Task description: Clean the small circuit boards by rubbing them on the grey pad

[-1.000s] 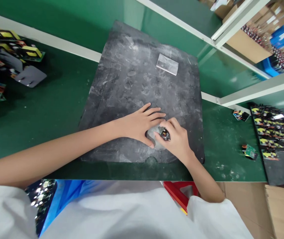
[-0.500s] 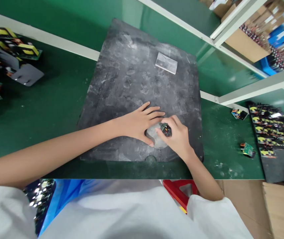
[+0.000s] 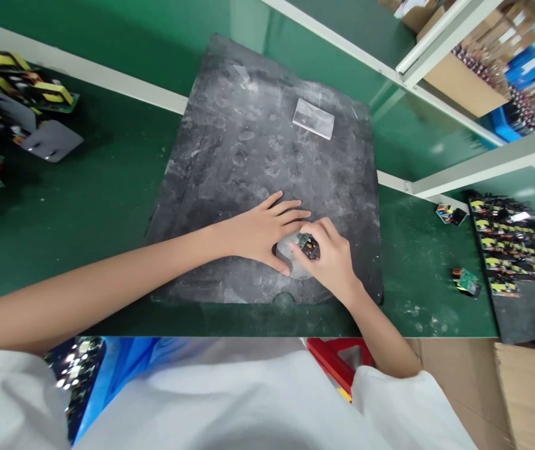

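My left hand lies with its fingers spread on the black mat. Its thumb and index finger border a round grey disc, partly covered by both hands. Over that disc my right hand grips a small circuit board between thumb and fingers. Dark and coppery parts show on the board, along with a green edge. The fingers hide much of it, and I cannot tell whether it touches the disc.
A pale flat block lies on the mat's far part. Loose circuit boards and a black tray with rows of boards are at the right. More boards stand at the left. A white frame post slants across the right side.
My right hand has shifted slightly left with the circuit board, whose green edge now shows more. My left hand has stayed in place.
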The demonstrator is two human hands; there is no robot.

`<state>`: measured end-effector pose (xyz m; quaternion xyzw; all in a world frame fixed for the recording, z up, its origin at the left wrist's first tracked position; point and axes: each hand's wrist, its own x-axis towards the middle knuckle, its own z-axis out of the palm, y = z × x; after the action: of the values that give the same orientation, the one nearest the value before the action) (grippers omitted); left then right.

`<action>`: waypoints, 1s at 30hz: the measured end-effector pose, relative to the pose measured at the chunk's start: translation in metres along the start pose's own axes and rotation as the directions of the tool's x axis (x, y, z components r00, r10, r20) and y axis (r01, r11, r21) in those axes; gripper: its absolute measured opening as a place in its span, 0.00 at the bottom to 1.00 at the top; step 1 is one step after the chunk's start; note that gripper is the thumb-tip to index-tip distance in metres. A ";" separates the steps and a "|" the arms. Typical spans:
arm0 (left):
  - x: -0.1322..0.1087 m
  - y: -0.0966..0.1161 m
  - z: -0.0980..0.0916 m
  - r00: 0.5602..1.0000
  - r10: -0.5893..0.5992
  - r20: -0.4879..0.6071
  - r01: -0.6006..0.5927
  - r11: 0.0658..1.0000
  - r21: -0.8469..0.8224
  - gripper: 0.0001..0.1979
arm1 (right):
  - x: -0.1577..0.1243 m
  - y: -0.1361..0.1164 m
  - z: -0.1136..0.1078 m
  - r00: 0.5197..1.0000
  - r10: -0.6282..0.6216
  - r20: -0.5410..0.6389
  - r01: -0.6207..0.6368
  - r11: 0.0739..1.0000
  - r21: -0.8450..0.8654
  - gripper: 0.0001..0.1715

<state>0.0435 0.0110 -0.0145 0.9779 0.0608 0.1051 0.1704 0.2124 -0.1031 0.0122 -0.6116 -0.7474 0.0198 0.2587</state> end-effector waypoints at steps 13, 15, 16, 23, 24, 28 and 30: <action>0.001 0.003 -0.001 1.000 -0.018 0.016 0.018 1.000 0.019 0.48 | -0.001 0.003 0.003 0.999 0.036 0.010 -0.036 0.999 0.038 0.13; 0.001 0.003 0.000 1.000 -0.017 0.012 0.017 1.000 0.025 0.48 | -0.001 0.003 0.002 0.999 0.032 0.012 -0.032 0.999 0.036 0.12; 0.001 0.003 0.001 1.000 -0.015 0.005 0.015 1.000 0.026 0.47 | -0.001 0.004 0.002 1.000 0.028 0.013 -0.028 0.999 0.036 0.12; 0.002 0.002 0.004 1.000 -0.003 -0.028 0.003 1.000 0.011 0.47 | 0.000 0.007 0.002 1.000 -0.014 0.014 0.013 0.998 0.055 0.12; 0.002 0.002 0.005 1.000 -0.004 -0.028 0.004 1.000 0.005 0.47 | 0.001 0.007 0.002 1.000 -0.016 0.014 0.016 0.998 0.057 0.12; 0.001 0.002 0.006 0.999 -0.002 -0.038 0.001 1.000 -0.011 0.46 | 0.002 0.007 0.002 0.999 -0.034 -0.003 0.035 0.997 0.067 0.11; 0.002 0.002 0.007 0.999 0.002 -0.051 -0.003 1.000 -0.019 0.46 | 0.003 0.007 0.002 0.999 -0.042 -0.009 0.042 0.996 0.076 0.11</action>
<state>0.0468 0.0076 -0.0201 0.9733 0.0628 0.1307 0.1778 0.2173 -0.0984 0.0089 -0.5855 -0.7578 0.0410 0.2849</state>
